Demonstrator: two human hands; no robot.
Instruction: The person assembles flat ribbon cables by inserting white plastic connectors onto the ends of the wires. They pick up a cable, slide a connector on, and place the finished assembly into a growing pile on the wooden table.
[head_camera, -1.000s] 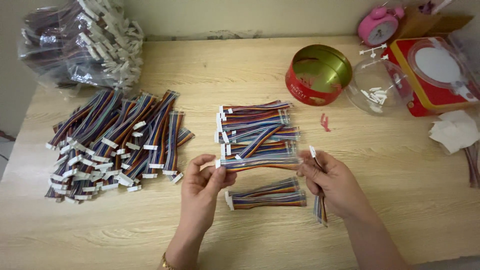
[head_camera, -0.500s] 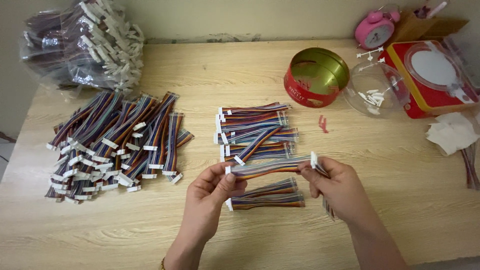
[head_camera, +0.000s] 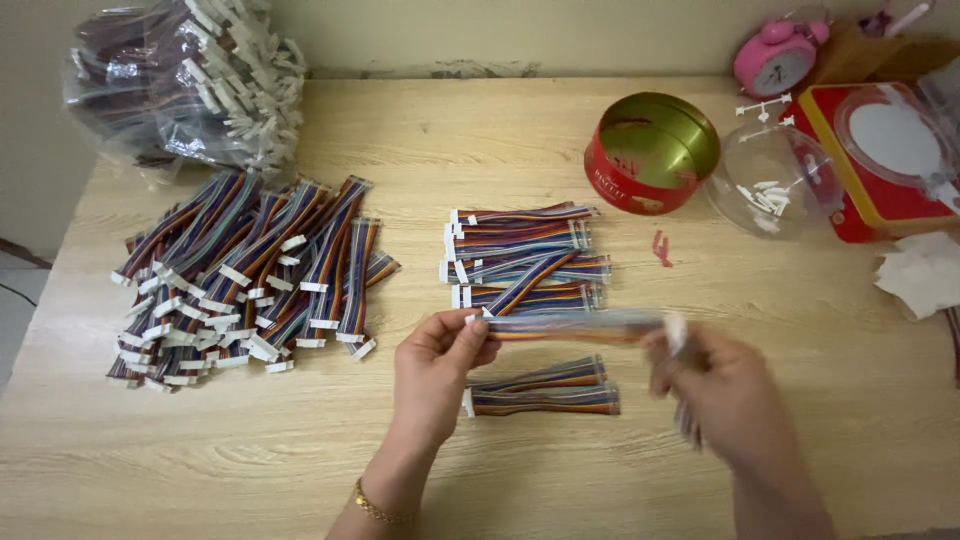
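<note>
Between my two hands stretches one rainbow ribbon cable (head_camera: 570, 326) with white plug ends. My left hand (head_camera: 437, 366) pinches its left connector. My right hand (head_camera: 722, 395), blurred by motion, grips the right end and also holds a few more cables that hang down under the palm. Below the stretched cable lie two short cables (head_camera: 545, 388) on the wooden table (head_camera: 420, 140). Just behind it sits a neat stack of the same cables (head_camera: 522, 256).
A large loose heap of ribbon cables (head_camera: 245, 278) lies at the left, a plastic bag of more (head_camera: 190, 80) behind it. At the back right stand a red round tin (head_camera: 652, 152), a clear dome (head_camera: 772, 180), a red box (head_camera: 885, 160) and a pink clock (head_camera: 775, 55).
My hands have pulled apart and stretched the cable out level. My right hand has shifted to the right and is now blurred.
</note>
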